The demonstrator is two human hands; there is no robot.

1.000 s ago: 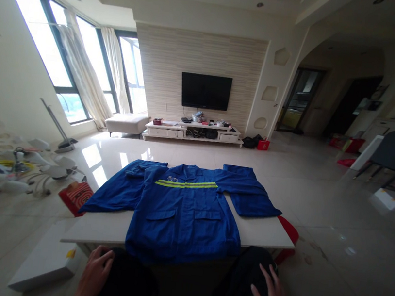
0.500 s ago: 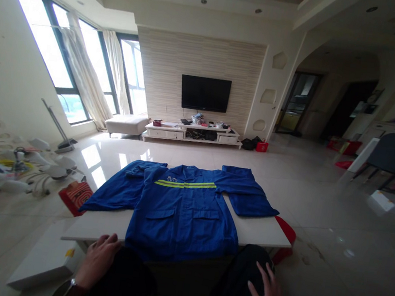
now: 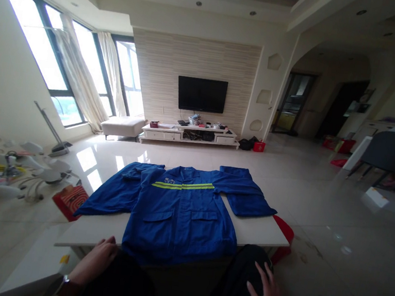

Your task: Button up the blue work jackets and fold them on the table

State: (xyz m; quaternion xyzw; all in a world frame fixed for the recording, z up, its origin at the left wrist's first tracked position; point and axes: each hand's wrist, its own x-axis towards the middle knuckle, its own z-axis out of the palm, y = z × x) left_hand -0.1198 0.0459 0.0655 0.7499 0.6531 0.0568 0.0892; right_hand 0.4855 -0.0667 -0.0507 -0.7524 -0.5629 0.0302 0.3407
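A blue jacket point(image 3: 182, 214) with a yellow-green striped band across its chest lies spread out on a white table point(image 3: 98, 229), both sleeves out to the sides. Its lower hem hangs at the near edge, between my knees. My left hand point(image 3: 99, 259), with a watch on the wrist, rests on my left knee beside the near left table edge; its fingers are bent and hold nothing. On my dark-trousered right knee lies my right hand point(image 3: 267, 295), fingers spread and empty. Neither hand touches the jacket.
A white box point(image 3: 32, 262) sits low at the left, near a red container point(image 3: 69, 201). Part of a red stool point(image 3: 283, 236) shows past the table's right end. Farther off are a TV cabinet point(image 3: 162, 135), a bench and a person seated on a dark chair point(image 3: 390, 150).
The view has turned slightly, so the room and table appear shifted a little to the left. Both hands remain on the knees, and the jacket lies as before.
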